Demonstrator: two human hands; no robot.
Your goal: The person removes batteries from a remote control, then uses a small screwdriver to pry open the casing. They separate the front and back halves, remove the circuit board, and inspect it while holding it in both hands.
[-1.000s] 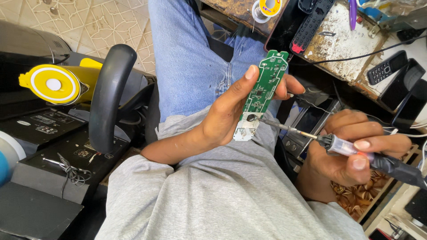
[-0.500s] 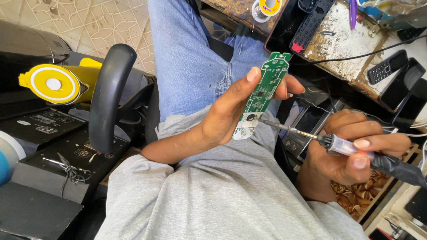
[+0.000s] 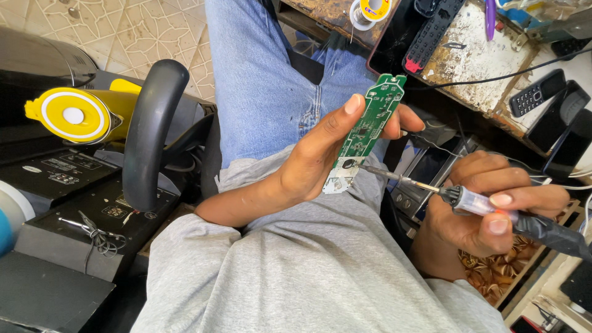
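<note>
Person seated, grey shirt and jeans [image 3: 259, 92] filling the middle of the head view. Black speaker boxes [image 3: 68, 185] at left with a curved black handle [image 3: 151, 129] and a yellow round part [image 3: 74, 116]. Worn counter [image 3: 475, 55] at top right carries a black remote shell [image 3: 431, 31], a solder spool [image 3: 370, 8] and a small keypad phone [image 3: 536, 92].

Left hand [image 3: 320, 154] is closed around a long green board [image 3: 370, 123], thumb on the face, fingers behind, held tilted above the lap. Right hand [image 3: 487, 203] is clenched on a soldering iron [image 3: 487, 206], pen-style; its tip touches the pale lower end of the board.

Handling judgement: board looks light, thin and stiff, likely fragile at the small parts and traces, so best gripped by the bare edges or upper half, away from the heated end. Iron looks light but hot at the metal shaft; hold only on the clear and black grip. Cord trails right.
</note>
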